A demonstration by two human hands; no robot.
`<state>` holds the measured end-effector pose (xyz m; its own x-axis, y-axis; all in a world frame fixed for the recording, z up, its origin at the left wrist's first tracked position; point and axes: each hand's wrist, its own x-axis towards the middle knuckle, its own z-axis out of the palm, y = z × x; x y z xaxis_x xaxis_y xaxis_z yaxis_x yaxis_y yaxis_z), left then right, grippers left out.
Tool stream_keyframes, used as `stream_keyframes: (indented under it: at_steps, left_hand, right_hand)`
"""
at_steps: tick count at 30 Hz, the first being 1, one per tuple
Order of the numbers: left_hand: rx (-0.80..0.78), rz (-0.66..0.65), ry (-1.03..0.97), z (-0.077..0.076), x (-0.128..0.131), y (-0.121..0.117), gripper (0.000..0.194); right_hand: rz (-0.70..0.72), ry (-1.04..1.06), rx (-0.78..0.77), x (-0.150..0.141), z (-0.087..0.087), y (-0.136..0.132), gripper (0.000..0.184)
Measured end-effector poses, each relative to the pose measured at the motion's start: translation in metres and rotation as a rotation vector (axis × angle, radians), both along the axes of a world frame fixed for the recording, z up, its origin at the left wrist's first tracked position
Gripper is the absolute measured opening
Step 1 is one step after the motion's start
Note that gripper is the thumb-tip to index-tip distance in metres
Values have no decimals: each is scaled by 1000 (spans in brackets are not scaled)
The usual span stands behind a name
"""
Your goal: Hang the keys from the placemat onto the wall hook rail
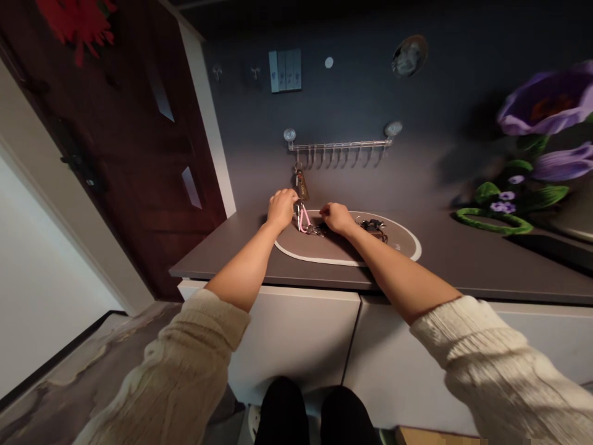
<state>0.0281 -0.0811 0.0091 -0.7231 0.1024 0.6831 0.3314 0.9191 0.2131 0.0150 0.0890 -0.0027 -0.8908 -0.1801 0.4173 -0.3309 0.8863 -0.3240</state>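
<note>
My left hand (281,209) is closed on a bunch of keys with a pink strap (304,219), held up over the left part of an oval mat (324,254) with a white rim. The lower end of the bunch hangs close to the mat. My right hand (336,217) is over the middle of the mat with its fingers curled in; what they hold, if anything, is hidden. Just right of it, more keys with dark fobs (374,227) lie on the mat. Above my left hand, a key ring with a brown tag (301,184) hangs from the leftmost hook of the rack (343,146).
The mat lies on a dark countertop (222,250) above white cabinet doors (296,334). Purple artificial flowers (546,102) and a green ring (493,220) stand at the right. A dark red door (134,142) is on the left. A small box (285,71) is fixed to the wall.
</note>
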Motion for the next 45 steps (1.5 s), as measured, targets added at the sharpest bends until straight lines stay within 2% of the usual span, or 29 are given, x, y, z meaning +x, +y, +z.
stream_keyframes:
  at_steps: [6, 11, 15, 20, 23, 27, 36, 40, 45]
  left_hand:
    - [209, -100, 36, 5, -4, -3, 19]
    - [459, -201, -35, 9, -3, 1, 15]
    - [671, -296, -144, 9, 0, 5, 13]
    - [838, -397, -232, 7, -1, 9, 10]
    - [883, -447, -242, 6, -1, 12, 11]
    - [900, -488, -235, 5, 0, 14, 9]
    - [898, -595, -191, 1, -4, 15, 13]
    - [922, -565, -201, 1, -2, 15, 14]
    - [892, -445, -251, -4, -3, 16, 18]
  right_hand:
    - [8, 6, -41, 2, 2, -2, 25]
    - [56, 38, -163, 8, 5, -5, 23]
    - [149, 71, -357, 11, 8, -9, 19]
    - [371, 42, -676, 8, 8, -16, 21]
    - [462, -22, -776, 9, 8, -18, 19]
    - [517, -88, -857, 12, 7, -18, 21]
    - [510, -120, -992, 8, 4, -15, 28]
    - [466, -69, -1017, 5, 3, -12, 30]
    - [427, -28, -1024, 8, 6, -8, 30]
